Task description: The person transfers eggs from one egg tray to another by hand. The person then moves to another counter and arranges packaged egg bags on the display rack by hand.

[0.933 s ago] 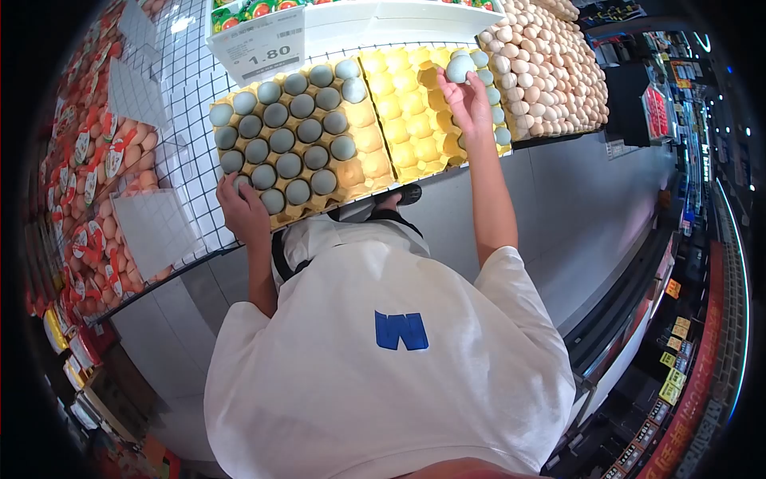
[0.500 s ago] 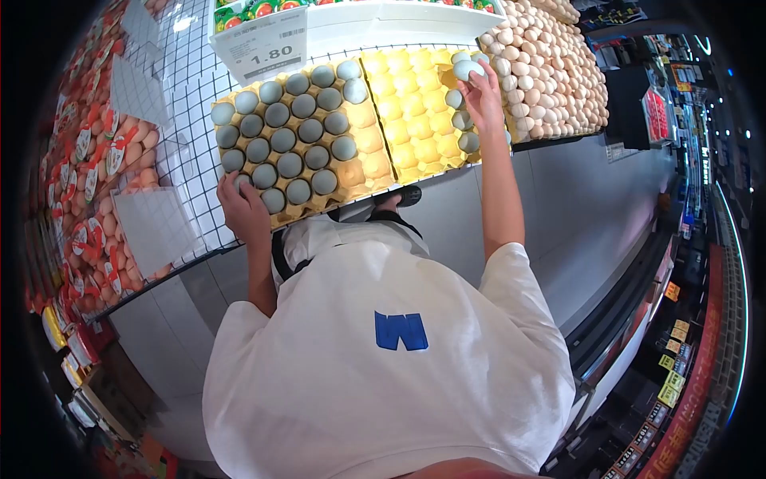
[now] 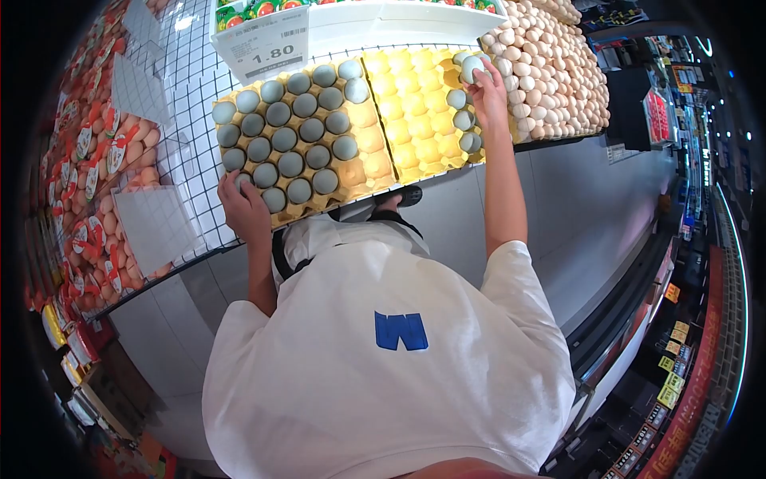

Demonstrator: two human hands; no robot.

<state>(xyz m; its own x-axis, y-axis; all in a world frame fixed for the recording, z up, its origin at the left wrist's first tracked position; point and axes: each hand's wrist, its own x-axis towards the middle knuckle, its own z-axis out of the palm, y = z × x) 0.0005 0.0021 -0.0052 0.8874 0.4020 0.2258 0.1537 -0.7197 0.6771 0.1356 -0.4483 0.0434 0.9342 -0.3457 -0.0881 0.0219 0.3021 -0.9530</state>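
Observation:
A pale blue-green egg is between the fingers and thumb of my right hand, at the far right of the yellow egg tray. Several more eggs stand in that tray's right column, partly hidden by my hand. To the left, a tan egg tray carries rows of blue-green eggs, with bare cups along its right side. My left hand is at this tray's near left corner, its fingers curled around the pale corner egg.
Brown eggs are heaped on the right. Bagged eggs with red labels lie at the left. Behind the trays stand a price sign and a white box. A wire grid surface runs under the trays.
My right hand and the egg in it have shifted slightly to the right. The left hand and both trays look unmoved.

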